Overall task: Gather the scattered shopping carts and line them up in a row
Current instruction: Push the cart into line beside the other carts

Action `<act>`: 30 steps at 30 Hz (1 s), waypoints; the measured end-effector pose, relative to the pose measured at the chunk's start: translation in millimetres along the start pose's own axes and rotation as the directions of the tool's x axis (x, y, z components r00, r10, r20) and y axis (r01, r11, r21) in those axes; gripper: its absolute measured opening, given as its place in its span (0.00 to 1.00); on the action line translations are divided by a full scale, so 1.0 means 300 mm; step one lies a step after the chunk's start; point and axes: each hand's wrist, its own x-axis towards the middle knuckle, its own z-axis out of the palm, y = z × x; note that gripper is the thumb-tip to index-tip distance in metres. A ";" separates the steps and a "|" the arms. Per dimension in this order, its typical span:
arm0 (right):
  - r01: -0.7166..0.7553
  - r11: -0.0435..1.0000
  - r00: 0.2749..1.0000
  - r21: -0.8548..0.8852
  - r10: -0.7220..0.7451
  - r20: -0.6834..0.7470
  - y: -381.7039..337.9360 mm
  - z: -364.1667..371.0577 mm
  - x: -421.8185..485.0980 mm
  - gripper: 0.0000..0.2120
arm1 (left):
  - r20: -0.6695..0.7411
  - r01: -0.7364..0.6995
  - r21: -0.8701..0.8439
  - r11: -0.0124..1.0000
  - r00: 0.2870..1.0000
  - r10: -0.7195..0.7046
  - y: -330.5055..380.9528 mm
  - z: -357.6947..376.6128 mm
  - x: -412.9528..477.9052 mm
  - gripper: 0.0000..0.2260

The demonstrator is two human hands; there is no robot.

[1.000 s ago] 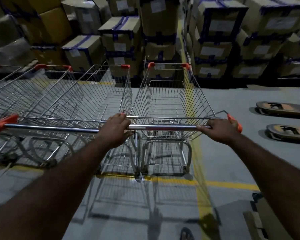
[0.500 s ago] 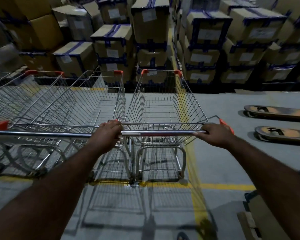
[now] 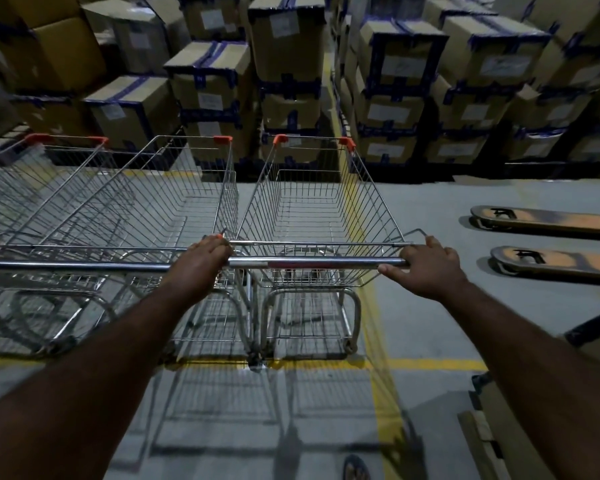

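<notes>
A wire shopping cart (image 3: 312, 209) with orange corner caps stands straight ahead of me, and I hold its steel handle bar (image 3: 312, 262). My left hand (image 3: 198, 263) grips the bar's left end. My right hand (image 3: 426, 268) is at the right end, the fingers curled over it and the thumb stretched along the bar. To its left a second cart (image 3: 167, 209) stands side by side with it, almost touching. A third cart (image 3: 32, 188) stands further left, partly cut off by the frame.
Stacks of taped cardboard boxes (image 3: 288, 64) on dark pallets rise close behind the carts' fronts. Two pallet-jack forks (image 3: 551, 258) lie on the floor at right. Yellow floor lines (image 3: 430, 364) run under the carts. A wooden pallet corner (image 3: 482, 441) is at lower right.
The cart has rolled forward a little toward the boxes with both hands on its bar. My right thumb now lies stretched along the bar.
</notes>
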 end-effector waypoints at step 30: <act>-0.014 1.000 0.999 0.024 0.015 -0.042 -0.025 -0.009 -0.076 0.45 | -0.040 0.030 -0.079 0.996 0.999 -0.033 0.000 0.001 -0.010 0.10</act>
